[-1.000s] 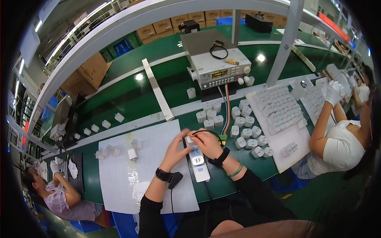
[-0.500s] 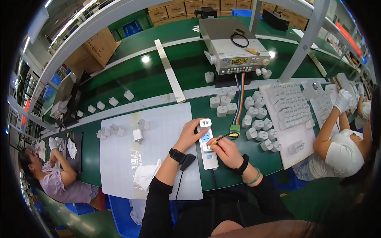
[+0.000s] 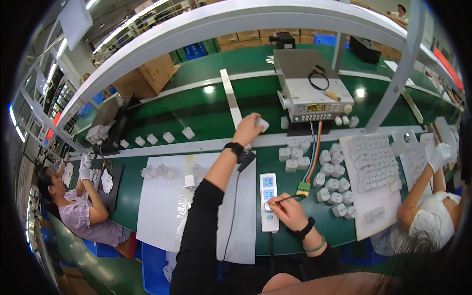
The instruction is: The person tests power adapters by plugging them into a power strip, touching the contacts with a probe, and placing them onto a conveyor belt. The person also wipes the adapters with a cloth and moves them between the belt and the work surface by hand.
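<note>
My left hand (image 3: 247,130) reaches forward to the rail by the green conveyor and holds a white charger (image 3: 263,125) in its fingers. A wrist band with a black block and cord hangs at that wrist. Over the lower half of the white power strip (image 3: 268,227), my right hand (image 3: 290,212) pinches a cable plug (image 3: 273,202) with a yellowish end. Blue sockets show on the strip's upper part; the fingers partly hide what lies under the plug. The plug's dark cable runs to a green connector block (image 3: 304,187) with coloured wires.
A bench meter (image 3: 314,93) stands beyond the strip. Several white chargers (image 3: 325,169) cluster to the right, beside a white board (image 3: 366,206) with rows of them. Several more line the conveyor's edge at left. Two people in white gloves sit at either side.
My left hand has moved from the strip forward to the conveyor rail, carrying a charger off the strip's top socket. My right hand stays at the strip with the plug. The view has tilted up.
</note>
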A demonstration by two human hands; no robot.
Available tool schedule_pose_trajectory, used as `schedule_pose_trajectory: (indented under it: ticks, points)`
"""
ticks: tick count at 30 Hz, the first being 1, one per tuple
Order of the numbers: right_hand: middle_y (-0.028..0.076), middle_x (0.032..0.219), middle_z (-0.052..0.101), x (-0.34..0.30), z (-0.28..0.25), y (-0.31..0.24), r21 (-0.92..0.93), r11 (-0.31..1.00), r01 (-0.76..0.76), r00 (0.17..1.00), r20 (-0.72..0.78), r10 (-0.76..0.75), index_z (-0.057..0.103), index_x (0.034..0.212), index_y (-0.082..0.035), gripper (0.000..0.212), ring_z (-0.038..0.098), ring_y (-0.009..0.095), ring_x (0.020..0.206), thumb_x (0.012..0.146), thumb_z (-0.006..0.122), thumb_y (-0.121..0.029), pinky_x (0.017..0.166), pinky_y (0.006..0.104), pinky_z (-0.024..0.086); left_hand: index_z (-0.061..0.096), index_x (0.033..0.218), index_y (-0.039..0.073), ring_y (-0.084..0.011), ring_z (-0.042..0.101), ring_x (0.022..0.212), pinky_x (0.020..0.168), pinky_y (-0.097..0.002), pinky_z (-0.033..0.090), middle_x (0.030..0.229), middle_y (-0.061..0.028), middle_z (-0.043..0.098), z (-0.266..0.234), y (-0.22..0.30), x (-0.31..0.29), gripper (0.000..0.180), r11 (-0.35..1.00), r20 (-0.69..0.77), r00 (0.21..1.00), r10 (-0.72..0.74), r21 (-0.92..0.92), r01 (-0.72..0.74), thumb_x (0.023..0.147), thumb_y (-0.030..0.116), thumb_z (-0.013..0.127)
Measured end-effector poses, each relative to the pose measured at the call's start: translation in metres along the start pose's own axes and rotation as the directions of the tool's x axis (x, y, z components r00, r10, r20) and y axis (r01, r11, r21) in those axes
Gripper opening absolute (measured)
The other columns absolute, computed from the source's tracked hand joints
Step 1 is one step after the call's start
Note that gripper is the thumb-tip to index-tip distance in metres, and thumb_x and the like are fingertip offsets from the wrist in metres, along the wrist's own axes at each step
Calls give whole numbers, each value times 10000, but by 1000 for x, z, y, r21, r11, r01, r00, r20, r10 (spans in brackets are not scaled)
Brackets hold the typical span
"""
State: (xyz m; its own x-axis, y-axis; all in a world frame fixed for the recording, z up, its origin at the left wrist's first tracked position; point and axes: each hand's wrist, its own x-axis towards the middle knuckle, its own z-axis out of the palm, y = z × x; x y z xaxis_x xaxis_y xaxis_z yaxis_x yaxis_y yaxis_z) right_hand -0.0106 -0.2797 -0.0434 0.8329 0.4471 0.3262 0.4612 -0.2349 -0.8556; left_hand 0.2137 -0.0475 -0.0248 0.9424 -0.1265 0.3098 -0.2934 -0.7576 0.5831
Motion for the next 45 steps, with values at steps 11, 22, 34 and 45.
schedule_pose_trajectory:
  ticks: [11,22,34,45]
  points:
    - [67,847,581,-7,-2,-3,-103,994,-46,999,-14,45,657,1011,-115,176,593,222,614,837,663,-137,551,316,480,668,1060,143,-291,616,1043,799,-452,502,1065,-98,660,-40,-55,51,303,821,285,938,-195,572,-3,786,264,625]
    - [69,856,588,-11,-4,7,-104,993,-51,997,-59,45,655,1007,-104,164,598,234,633,845,643,-129,569,323,486,640,1187,120,-237,597,1039,767,-382,446,1031,-66,673,-85,-126,18,343,234,342,837,-426,936,-264,889,212,500]
    - [81,873,571,-6,11,2,-41,998,52,994,-99,-56,636,999,-58,144,588,210,653,858,617,-81,595,300,471,562,1283,102,-118,605,892,729,-239,503,1117,-46,611,-43,60,-147,437,910,198,980,31,-411,55,853,73,634]
    - [79,909,590,-8,11,1,-56,998,34,995,-96,-39,636,994,-71,144,611,235,702,870,617,-142,623,320,494,556,1274,107,-208,609,904,743,-274,513,1149,-79,609,-14,58,-168,469,974,250,962,106,-221,-50,822,121,680]
